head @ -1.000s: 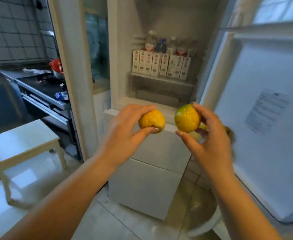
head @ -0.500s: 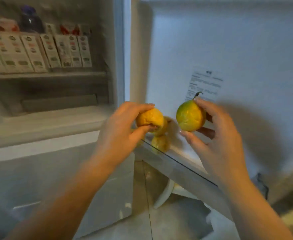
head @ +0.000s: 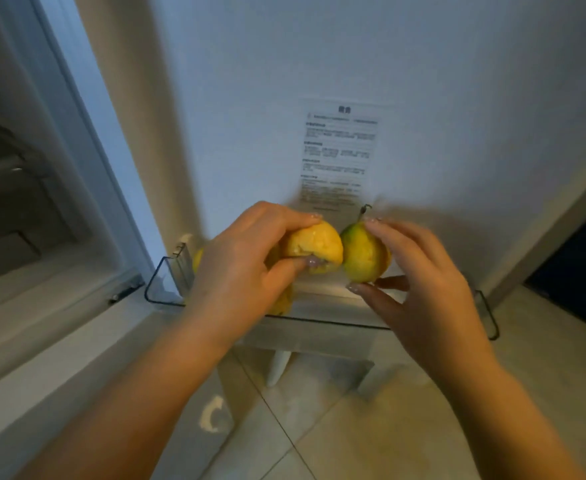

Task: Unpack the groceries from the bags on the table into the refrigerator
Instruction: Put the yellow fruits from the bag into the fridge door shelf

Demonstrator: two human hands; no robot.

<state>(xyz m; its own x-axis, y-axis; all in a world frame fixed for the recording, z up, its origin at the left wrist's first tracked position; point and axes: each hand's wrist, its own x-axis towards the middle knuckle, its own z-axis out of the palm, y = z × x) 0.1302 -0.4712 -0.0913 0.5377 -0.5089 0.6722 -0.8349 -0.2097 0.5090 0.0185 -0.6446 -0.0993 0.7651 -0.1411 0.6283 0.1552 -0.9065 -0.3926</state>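
While both hands (head: 319,271) keep pinching 2 fruits (head: 314,245), these now touch above the door bin (head: 319,323).

A clear door shelf (head: 319,329) hangs low on the inside of the open fridge door (head: 388,64), its dark-edged rim running from the left corner to the right end. Yellow fruit (head: 281,303) lies in it toward the left, partly hidden, with another yellow piece (head: 197,259) showing at the left end. Below is a tiled floor (head: 371,427).
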